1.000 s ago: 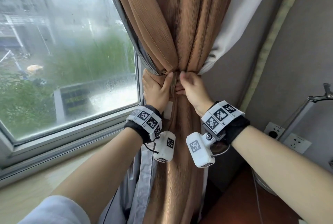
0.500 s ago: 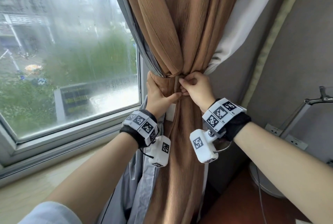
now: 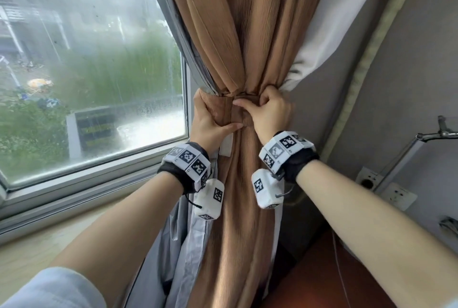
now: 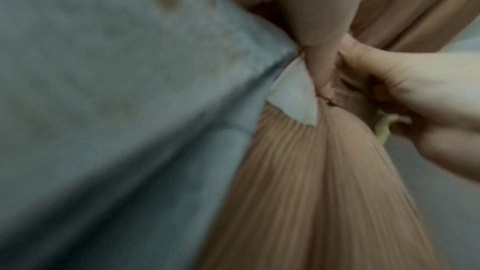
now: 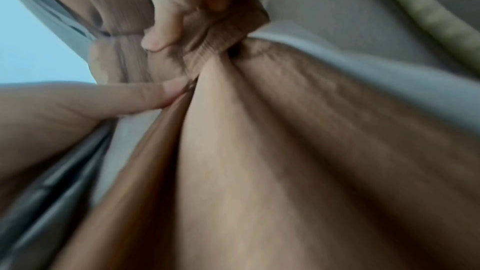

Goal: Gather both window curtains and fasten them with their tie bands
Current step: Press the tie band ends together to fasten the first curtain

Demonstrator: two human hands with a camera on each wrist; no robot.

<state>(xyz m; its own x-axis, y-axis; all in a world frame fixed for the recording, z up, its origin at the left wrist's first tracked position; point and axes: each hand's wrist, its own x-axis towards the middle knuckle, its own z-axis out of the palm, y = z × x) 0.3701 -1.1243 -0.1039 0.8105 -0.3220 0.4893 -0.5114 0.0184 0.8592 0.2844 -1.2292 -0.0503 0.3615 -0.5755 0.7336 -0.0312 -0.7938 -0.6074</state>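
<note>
A tan pleated curtain (image 3: pixel 247 35) with pale grey lining hangs beside the window, bunched at its waist. A matching tan tie band (image 3: pixel 218 112) wraps the bunch. My left hand (image 3: pixel 210 122) grips the band's left end, thumb pressed across the front. My right hand (image 3: pixel 265 112) pinches the band's right end, fingers curled. In the right wrist view the band (image 5: pixel 228 28) is folded under my right fingers (image 5: pixel 161 34), and the left thumb (image 5: pixel 145 95) presses the curtain (image 5: pixel 285 151). In the left wrist view the curtain (image 4: pixel 324 171) fans out below the two hands.
A rain-streaked window (image 3: pixel 94 60) and its sill (image 3: pixel 49 240) lie to the left. A grey wall (image 3: pixel 409 72) with power sockets (image 3: pixel 396 195) and a metal bracket (image 3: pixel 421 139) stands to the right. A reddish-brown surface (image 3: pixel 322 283) sits at lower right.
Both hands have shifted slightly on the band; the left thumb now lies across the front of the bunch and the right fingers have curled tighter. The view moved closer.
</note>
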